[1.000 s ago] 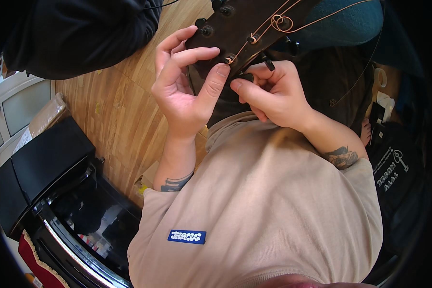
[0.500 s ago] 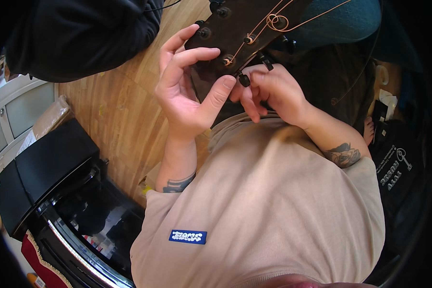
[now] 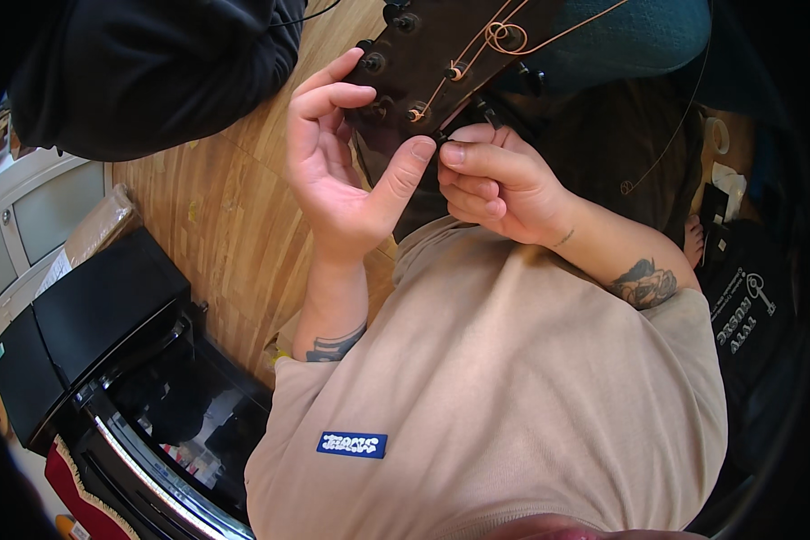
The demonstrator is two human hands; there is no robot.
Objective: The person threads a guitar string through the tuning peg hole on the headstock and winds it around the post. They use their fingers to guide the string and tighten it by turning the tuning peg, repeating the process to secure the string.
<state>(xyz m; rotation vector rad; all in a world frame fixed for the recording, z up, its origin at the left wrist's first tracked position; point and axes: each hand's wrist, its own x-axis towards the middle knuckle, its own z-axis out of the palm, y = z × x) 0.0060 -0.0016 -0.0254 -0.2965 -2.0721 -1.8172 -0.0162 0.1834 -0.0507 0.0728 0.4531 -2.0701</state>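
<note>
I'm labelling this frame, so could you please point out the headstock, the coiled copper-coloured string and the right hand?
Headstock (image 3: pixel 432 54): head view, on its bare face.
Coiled copper-coloured string (image 3: pixel 517 54): head view, loop's lower edge.
Right hand (image 3: pixel 508 175): head view, middle of the hand.

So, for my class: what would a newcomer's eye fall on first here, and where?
Probably the copper-coloured strings, looping bright over the dark headstock at the top centre. Next come the bare hands: the left hand spread at the headstock's lower left, the right hand pinched at its lower edge. The tan shirt fills the lower middle.
</note>
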